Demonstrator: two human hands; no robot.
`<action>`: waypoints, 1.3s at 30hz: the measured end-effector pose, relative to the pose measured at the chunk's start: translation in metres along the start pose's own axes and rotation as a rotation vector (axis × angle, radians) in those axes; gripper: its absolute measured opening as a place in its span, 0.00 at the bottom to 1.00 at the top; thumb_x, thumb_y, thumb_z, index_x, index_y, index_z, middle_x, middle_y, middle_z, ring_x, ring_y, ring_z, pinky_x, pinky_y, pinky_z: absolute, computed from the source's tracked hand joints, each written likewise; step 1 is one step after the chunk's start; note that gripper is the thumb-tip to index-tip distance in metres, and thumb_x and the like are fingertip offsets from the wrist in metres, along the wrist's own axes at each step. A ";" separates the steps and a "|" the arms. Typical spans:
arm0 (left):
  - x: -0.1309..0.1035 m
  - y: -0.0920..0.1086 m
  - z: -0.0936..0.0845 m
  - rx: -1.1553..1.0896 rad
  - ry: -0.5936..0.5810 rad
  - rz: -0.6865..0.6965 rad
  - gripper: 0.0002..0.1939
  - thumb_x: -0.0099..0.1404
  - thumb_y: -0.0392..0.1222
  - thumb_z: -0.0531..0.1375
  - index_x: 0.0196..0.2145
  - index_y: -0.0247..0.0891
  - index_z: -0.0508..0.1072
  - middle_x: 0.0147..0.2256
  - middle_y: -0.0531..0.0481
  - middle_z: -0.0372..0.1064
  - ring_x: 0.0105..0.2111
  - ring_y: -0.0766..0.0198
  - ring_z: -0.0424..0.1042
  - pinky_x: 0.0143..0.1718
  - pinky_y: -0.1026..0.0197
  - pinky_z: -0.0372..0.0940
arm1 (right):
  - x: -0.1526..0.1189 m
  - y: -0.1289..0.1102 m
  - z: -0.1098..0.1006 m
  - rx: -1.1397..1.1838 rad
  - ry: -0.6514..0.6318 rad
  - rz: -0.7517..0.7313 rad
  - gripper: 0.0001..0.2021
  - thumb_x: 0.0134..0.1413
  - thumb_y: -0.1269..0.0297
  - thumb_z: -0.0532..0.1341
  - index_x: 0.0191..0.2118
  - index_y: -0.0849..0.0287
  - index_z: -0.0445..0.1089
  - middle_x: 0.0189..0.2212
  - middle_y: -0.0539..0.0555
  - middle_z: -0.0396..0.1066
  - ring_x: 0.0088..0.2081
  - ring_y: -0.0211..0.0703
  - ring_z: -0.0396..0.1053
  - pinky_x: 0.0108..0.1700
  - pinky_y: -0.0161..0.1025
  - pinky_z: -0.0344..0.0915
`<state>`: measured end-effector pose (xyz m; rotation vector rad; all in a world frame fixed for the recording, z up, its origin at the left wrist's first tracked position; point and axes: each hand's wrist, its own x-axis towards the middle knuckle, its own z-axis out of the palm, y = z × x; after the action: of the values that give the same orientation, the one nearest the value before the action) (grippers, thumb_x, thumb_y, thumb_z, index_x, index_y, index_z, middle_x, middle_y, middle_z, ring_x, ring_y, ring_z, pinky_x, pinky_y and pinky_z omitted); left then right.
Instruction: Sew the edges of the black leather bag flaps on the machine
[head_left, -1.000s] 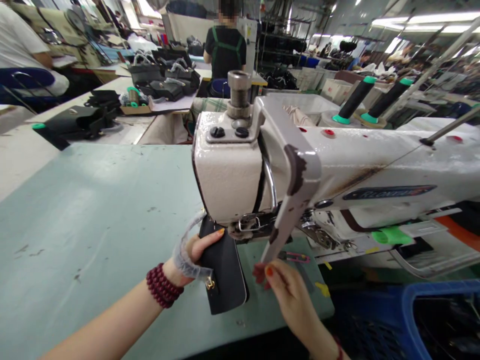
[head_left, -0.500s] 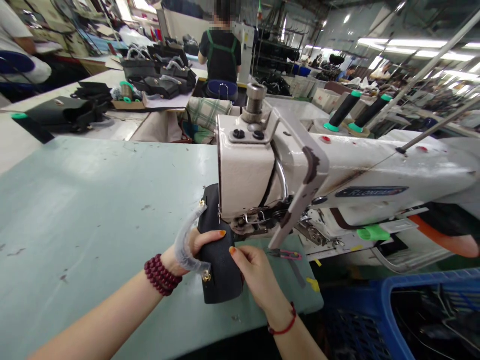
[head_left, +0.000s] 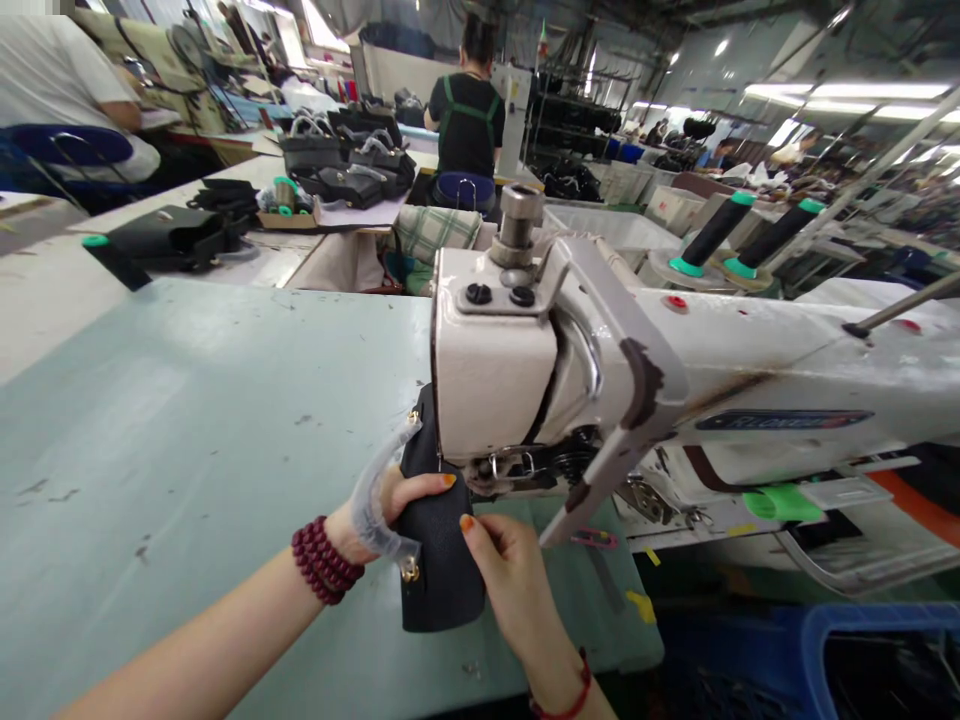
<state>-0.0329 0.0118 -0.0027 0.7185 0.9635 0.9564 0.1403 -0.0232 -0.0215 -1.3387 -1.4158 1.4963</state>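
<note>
A black handbag piece (head_left: 442, 560) with a plastic-wrapped handle (head_left: 367, 480) on gold rings lies at the head of a white sewing machine (head_left: 491, 360). Its far end is hidden behind the machine head. My left hand (head_left: 401, 505) passes through the handle, thumb flat on the black piece, the other fingers out of sight beneath it. On the near right edge my right hand (head_left: 506, 560) pinches the piece between thumb and curled fingers, close below the presser area.
Pink thread snips (head_left: 594, 538) lie right of my right hand on the green table (head_left: 225, 400). A blue crate (head_left: 810, 650) stands at lower right. Black bags (head_left: 345, 165) and a thread cone (head_left: 116, 262) sit at the back left. Co-workers sit beyond.
The camera view has turned slightly left, so the background sits further right. Both hands keep their hold, and the black piece has shifted only slightly against the machine.
</note>
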 end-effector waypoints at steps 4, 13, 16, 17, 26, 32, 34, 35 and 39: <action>0.001 0.004 0.001 -0.099 -0.012 -0.074 0.11 0.48 0.43 0.73 0.31 0.41 0.81 0.34 0.44 0.79 0.34 0.51 0.79 0.37 0.55 0.75 | 0.003 0.003 0.001 -0.007 0.002 -0.010 0.22 0.61 0.51 0.54 0.22 0.61 0.59 0.21 0.48 0.49 0.25 0.34 0.48 0.26 0.34 0.44; 0.009 -0.004 -0.011 -0.153 -0.085 -0.077 0.17 0.53 0.42 0.72 0.42 0.44 0.81 0.37 0.46 0.80 0.36 0.51 0.80 0.37 0.55 0.76 | 0.006 -0.002 0.002 -0.014 0.015 0.010 0.22 0.60 0.50 0.54 0.23 0.62 0.61 0.21 0.48 0.52 0.25 0.35 0.49 0.26 0.34 0.45; 0.006 0.002 -0.007 -0.187 -0.087 -0.083 0.18 0.49 0.42 0.74 0.40 0.44 0.82 0.32 0.48 0.80 0.34 0.54 0.80 0.36 0.60 0.76 | 0.005 -0.002 0.004 -0.013 0.018 0.015 0.22 0.59 0.50 0.54 0.22 0.62 0.61 0.20 0.48 0.52 0.25 0.34 0.49 0.25 0.34 0.44; 0.005 0.005 -0.004 -0.187 -0.080 -0.102 0.17 0.49 0.41 0.74 0.38 0.43 0.82 0.30 0.49 0.79 0.32 0.55 0.80 0.34 0.62 0.76 | 0.005 -0.001 0.004 -0.013 0.020 0.015 0.22 0.59 0.49 0.54 0.23 0.62 0.61 0.20 0.48 0.52 0.25 0.34 0.48 0.25 0.34 0.44; 0.006 0.012 -0.001 -0.187 -0.074 -0.152 0.13 0.47 0.40 0.74 0.33 0.40 0.82 0.24 0.52 0.76 0.28 0.60 0.78 0.31 0.65 0.74 | 0.008 -0.002 0.005 -0.004 0.028 0.032 0.22 0.58 0.48 0.54 0.23 0.62 0.62 0.21 0.48 0.51 0.25 0.34 0.47 0.25 0.33 0.44; 0.006 0.013 -0.003 -0.198 -0.090 -0.159 0.21 0.46 0.40 0.75 0.40 0.42 0.82 0.22 0.54 0.75 0.28 0.61 0.78 0.31 0.66 0.74 | 0.006 -0.005 0.004 0.011 0.032 0.022 0.22 0.58 0.49 0.54 0.23 0.63 0.63 0.21 0.48 0.52 0.25 0.34 0.48 0.25 0.33 0.45; 0.006 0.015 -0.001 -0.192 -0.085 -0.166 0.20 0.46 0.40 0.75 0.40 0.41 0.82 0.23 0.54 0.75 0.27 0.62 0.77 0.30 0.67 0.74 | 0.006 -0.005 0.003 -0.001 0.040 0.026 0.22 0.58 0.49 0.54 0.23 0.63 0.63 0.21 0.48 0.52 0.25 0.34 0.48 0.25 0.33 0.45; 0.006 0.015 0.000 -0.190 -0.080 -0.166 0.20 0.46 0.41 0.75 0.39 0.41 0.82 0.23 0.53 0.75 0.26 0.62 0.77 0.30 0.67 0.74 | 0.006 -0.005 0.003 -0.004 0.040 0.028 0.22 0.58 0.49 0.54 0.23 0.63 0.63 0.20 0.48 0.52 0.25 0.34 0.48 0.25 0.33 0.45; 0.004 0.018 0.003 -0.199 -0.064 -0.137 0.21 0.44 0.41 0.76 0.38 0.41 0.82 0.21 0.53 0.74 0.26 0.61 0.78 0.29 0.68 0.74 | 0.010 -0.003 0.008 0.003 0.035 0.022 0.21 0.58 0.50 0.55 0.22 0.62 0.63 0.20 0.48 0.52 0.24 0.34 0.49 0.25 0.33 0.45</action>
<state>-0.0348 0.0226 0.0121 0.5061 0.8366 0.8888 0.1295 -0.0150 -0.0214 -1.3768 -1.3810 1.4817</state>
